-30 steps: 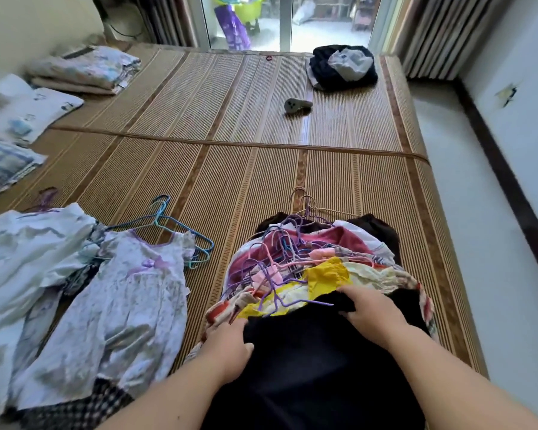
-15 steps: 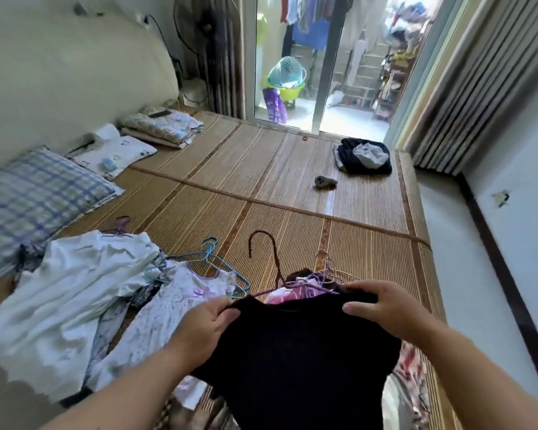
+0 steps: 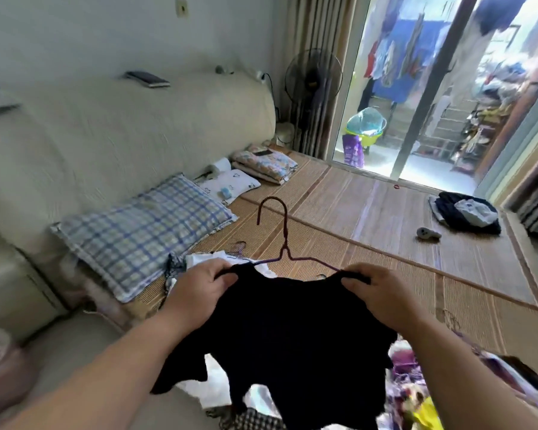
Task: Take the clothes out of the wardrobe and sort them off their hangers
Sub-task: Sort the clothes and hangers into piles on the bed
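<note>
The left hand (image 3: 196, 293) and right hand (image 3: 382, 293) hold a black top (image 3: 280, 330) up by its shoulders, above the mat (image 3: 370, 218), with its hanger (image 3: 281, 234) inside it. The likely trouble is that a hanger end snags in the neck if one side is tugged before the other is freed, stretching the fabric. The loose hanger could also drop into the pile (image 3: 413, 383) at lower right and tangle there. Each hand is closed, fingers and thumb pinching a shoulder of the top with the hanger arm beneath
</note>
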`<state>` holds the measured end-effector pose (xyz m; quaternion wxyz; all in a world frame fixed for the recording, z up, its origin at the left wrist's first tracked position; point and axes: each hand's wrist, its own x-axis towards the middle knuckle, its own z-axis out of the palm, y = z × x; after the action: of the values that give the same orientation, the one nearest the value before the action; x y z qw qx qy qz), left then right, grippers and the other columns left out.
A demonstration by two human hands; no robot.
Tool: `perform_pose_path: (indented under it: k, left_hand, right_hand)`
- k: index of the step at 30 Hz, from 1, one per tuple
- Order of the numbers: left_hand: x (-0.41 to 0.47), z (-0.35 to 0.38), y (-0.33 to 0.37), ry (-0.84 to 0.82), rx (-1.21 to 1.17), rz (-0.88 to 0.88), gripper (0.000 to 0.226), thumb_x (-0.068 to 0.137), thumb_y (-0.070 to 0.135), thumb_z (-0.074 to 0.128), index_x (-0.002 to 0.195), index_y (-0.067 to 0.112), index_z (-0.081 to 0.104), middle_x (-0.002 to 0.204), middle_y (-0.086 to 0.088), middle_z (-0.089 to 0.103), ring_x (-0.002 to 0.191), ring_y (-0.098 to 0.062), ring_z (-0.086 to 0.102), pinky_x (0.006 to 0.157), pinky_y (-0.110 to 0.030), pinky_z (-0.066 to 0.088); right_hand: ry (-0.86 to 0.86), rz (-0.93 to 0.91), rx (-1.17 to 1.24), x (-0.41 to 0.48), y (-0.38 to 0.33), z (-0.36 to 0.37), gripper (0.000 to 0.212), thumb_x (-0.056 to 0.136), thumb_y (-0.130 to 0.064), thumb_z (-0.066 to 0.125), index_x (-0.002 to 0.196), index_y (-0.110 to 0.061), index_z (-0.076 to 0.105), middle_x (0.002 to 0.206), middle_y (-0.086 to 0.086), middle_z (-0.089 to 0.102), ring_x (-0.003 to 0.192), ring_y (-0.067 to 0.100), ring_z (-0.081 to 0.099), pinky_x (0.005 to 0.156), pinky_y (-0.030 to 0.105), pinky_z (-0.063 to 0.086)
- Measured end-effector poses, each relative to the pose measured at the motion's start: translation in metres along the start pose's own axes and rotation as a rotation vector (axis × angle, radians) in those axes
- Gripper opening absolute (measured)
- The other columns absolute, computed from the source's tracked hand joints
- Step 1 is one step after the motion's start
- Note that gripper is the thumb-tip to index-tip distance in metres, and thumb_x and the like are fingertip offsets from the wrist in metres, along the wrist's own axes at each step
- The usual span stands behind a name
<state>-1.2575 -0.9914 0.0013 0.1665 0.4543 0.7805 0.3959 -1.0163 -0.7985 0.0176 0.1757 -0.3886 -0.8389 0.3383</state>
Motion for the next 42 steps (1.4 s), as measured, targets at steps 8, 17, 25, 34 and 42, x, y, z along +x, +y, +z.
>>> perform_pose_path:
  k: [8, 17, 25, 34, 42]
  left_hand:
    - [0.022, -0.151, -0.131, 0.039, 0.073, -0.007, 0.042, 0.09, 0.014, 0.062, 0.081, 0.055, 0.066, 0.079, 0.03, 0.067, 0.083, 0.011, 0.06, 0.072, -0.003, 0.038]
    - [0.133, -0.166, -0.215, -0.06, 0.297, -0.157, 0.016, 0.093, 0.025, 0.058, 0.098, 0.025, 0.073, 0.087, 0.015, 0.066, 0.083, -0.006, 0.058, 0.067, -0.022, 0.037]
    - [0.283, -0.089, -0.287, -0.317, 0.378, -0.275, 0.022, 0.096, 0.026, 0.051, 0.111, 0.022, 0.066, 0.11, -0.003, 0.066, 0.1, -0.019, 0.057, 0.074, -0.025, 0.035]
    - [0.418, 0.024, -0.373, -0.494, 0.715, -0.402, 0.02, 0.095, 0.039, 0.04, 0.095, 0.031, 0.058, 0.107, -0.006, 0.06, 0.103, -0.029, 0.053, 0.086, -0.042, 0.047]
    - [0.443, 0.075, -0.427, -0.488, 0.571, -0.496, 0.037, 0.094, 0.031, 0.046, 0.131, 0.029, 0.051, 0.129, -0.001, 0.053, 0.112, -0.024, 0.053, 0.089, -0.036, 0.047]
  right_hand:
    - [-0.043, -0.041, 0.013, 0.066, -0.103, 0.139, 0.011, 0.08, -0.028, 0.069, 0.079, -0.039, 0.066, 0.067, -0.025, 0.061, 0.069, -0.005, 0.057, 0.062, 0.01, 0.038]
    - [-0.104, 0.083, 0.019, 0.162, -0.109, 0.221, 0.015, 0.084, -0.03, 0.064, 0.073, -0.04, 0.059, 0.071, -0.014, 0.063, 0.071, 0.006, 0.059, 0.058, 0.021, 0.039]
    - [-0.178, 0.304, -0.108, 0.293, -0.017, 0.284, 0.012, 0.09, -0.033, 0.055, 0.092, -0.032, 0.066, 0.077, -0.01, 0.063, 0.083, 0.016, 0.057, 0.063, 0.027, 0.043]
    - [-0.337, 0.426, -0.197, 0.427, 0.09, 0.353, 0.015, 0.09, -0.025, 0.051, 0.093, -0.027, 0.065, 0.089, -0.005, 0.066, 0.092, 0.02, 0.06, 0.069, 0.028, 0.041]
    - [-0.465, 0.378, -0.157, 0.456, 0.149, 0.413, 0.048, 0.094, -0.025, 0.051, 0.14, -0.024, 0.041, 0.138, 0.0, 0.045, 0.126, 0.018, 0.044, 0.101, 0.029, 0.035]
